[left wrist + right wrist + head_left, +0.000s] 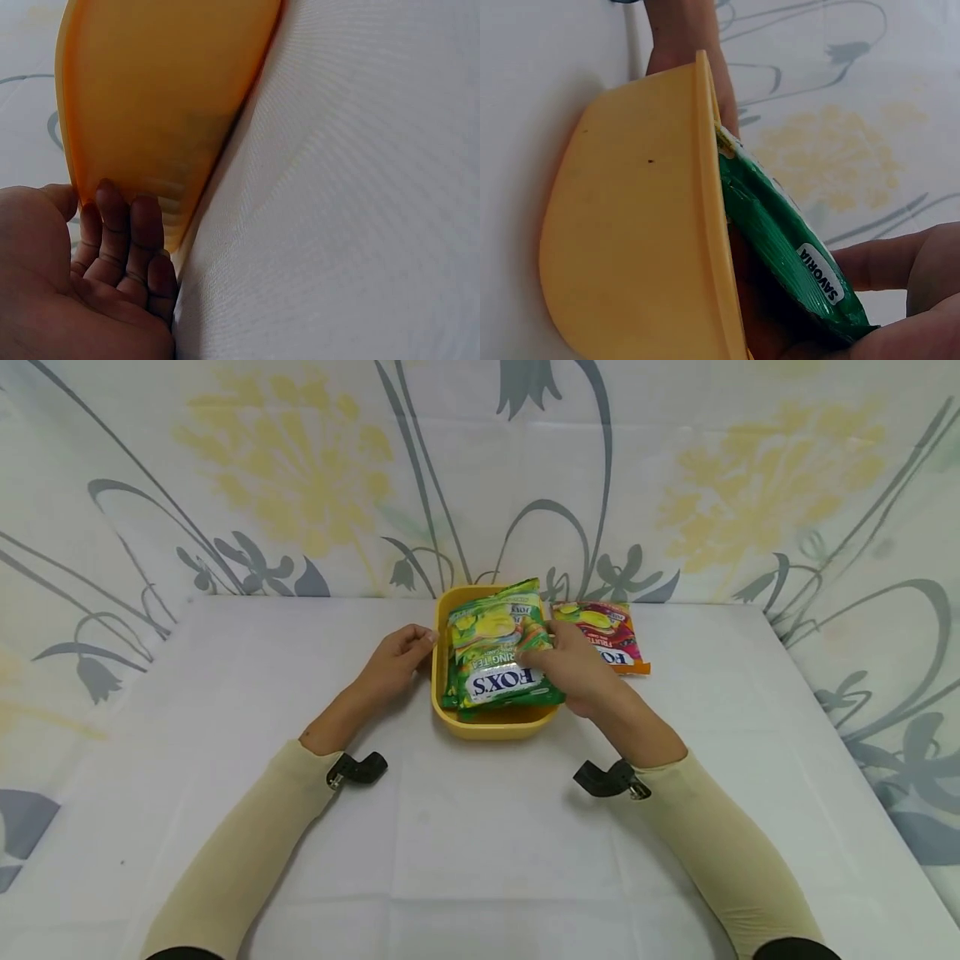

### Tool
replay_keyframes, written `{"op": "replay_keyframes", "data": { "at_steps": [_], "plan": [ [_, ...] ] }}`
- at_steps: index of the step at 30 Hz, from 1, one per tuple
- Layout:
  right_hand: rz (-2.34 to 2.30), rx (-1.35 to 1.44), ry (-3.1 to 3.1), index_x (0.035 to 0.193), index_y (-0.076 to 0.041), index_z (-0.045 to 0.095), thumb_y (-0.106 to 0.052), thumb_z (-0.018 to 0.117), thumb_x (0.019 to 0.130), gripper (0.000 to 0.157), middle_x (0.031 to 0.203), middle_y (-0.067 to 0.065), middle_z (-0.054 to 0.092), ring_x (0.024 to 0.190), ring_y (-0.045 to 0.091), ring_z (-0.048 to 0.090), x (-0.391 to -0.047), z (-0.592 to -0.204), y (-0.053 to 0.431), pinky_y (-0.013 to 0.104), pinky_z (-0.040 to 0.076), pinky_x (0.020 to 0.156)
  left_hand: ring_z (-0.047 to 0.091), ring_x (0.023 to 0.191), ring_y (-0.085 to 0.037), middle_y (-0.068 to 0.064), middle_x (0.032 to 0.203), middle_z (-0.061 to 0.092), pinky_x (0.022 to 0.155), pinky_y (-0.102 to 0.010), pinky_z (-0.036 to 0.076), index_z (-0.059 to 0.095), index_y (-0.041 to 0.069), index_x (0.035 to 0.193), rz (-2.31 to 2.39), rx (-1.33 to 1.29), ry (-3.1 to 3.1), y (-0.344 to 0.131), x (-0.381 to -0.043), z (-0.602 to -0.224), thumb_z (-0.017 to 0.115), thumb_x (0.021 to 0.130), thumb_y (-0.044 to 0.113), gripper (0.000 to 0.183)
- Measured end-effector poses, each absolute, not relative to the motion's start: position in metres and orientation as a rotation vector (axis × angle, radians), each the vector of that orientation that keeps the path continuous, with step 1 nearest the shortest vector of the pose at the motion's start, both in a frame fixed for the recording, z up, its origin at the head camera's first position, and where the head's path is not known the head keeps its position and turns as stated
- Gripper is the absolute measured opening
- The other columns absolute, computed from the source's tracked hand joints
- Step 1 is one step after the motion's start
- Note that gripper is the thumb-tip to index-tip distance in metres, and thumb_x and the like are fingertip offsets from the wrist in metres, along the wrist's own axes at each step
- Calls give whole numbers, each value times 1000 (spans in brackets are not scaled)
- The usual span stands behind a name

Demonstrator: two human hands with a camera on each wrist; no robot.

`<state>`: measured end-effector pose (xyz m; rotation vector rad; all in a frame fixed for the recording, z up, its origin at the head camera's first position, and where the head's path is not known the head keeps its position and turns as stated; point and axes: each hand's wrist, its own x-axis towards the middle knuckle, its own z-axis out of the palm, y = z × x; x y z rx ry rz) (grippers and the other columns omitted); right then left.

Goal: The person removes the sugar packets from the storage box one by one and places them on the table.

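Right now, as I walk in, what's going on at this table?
A person's right fingers hold a green packet tilted over the yellow tub, with part of it above the rim. The left fingers touch the tub's left edge. A red packet lies on the table, right of the tub.

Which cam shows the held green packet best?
Head: the green packet shows its broad printed face, FOX'S readable, though the right hand covers part. Right wrist catches it at a slant, with a SAVORIA label; left wrist shows none.
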<state>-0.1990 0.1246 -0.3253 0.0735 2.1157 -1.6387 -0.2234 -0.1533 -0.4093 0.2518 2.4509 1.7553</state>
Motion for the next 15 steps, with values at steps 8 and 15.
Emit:
{"op": "replay_keyframes", "data": {
  "at_steps": [8,15],
  "plan": [
    [-1654,135,2130,169,-13,22,-16,66,103,79,142,16,58,124,33,66,-203,-319,134,42,59,99,59,105,-31,-16,107,68,94,-39,47,60,-5,129,1722,253,2471,-152,-223,-408,48,115,31,40],
    [-1651,160,2175,169,-13,23,-19,67,102,79,141,17,61,117,30,71,-208,-313,145,33,62,89,58,104,-26,-15,110,67,93,-35,47,59,-3,129,1732,250,2449,-154,-224,-409,48,115,32,39]
  ]
}}
